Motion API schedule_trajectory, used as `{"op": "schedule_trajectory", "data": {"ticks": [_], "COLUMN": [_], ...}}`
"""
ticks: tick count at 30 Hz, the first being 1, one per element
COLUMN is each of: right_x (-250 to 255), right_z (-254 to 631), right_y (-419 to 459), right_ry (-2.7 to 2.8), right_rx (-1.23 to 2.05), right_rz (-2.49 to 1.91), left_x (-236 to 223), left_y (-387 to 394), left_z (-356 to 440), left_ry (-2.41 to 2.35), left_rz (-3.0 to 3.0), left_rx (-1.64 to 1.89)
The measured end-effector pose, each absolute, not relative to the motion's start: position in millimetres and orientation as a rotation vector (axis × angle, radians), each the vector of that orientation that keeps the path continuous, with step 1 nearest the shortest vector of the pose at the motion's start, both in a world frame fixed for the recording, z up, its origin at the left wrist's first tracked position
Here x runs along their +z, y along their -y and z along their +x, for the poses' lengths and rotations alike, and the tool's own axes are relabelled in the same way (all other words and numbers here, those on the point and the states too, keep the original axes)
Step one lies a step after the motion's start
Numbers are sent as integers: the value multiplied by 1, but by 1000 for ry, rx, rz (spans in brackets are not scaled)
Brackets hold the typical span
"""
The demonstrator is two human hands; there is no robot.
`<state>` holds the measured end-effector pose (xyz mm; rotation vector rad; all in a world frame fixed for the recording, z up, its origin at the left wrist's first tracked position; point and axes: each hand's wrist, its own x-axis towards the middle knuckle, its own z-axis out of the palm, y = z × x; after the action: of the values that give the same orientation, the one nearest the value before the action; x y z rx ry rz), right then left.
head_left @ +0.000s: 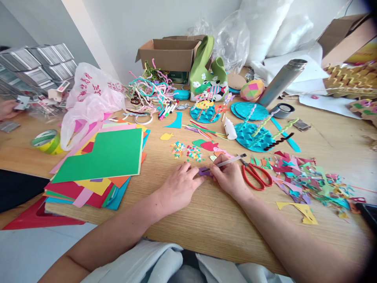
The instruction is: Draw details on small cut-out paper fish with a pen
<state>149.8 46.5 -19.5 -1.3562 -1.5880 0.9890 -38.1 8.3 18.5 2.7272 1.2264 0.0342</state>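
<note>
My right hand (228, 177) is closed around a slim pen (234, 160) with a pale barrel, its lower end at a small purple piece of paper (203, 171). The thumb and fingers of my left hand (178, 186) hold that paper against the wooden table from the left. Just right of my right hand lie red-handled scissors (257, 177). Beyond my hands are two little piles of paper confetti (194, 153), a red paper fish (209, 146) and a yellow paper fish (167, 136).
Coloured paper sheets (103, 153) are stacked on the left, near yellow tape (45, 141). Paper scraps (318, 181) spread on the right. Farther back are a glue bottle (230, 129), blue discs (255, 137), a steel flask (281, 83) and pipe cleaners (147, 92). Another person's hand (7, 109) shows far left.
</note>
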Motion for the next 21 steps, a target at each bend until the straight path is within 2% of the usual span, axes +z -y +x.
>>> {"op": "schedule_trajectory", "data": {"ticks": [21], "right_x": [-20], "right_z": [149], "right_y": [-46], "right_ry": [1565], "right_rx": [1003], "right_rz": [-1338], "left_x": [15], "left_y": [-8], "left_z": [-39], "left_ry": [-1217], "left_rz": [2728], "left_rx": [56]}}
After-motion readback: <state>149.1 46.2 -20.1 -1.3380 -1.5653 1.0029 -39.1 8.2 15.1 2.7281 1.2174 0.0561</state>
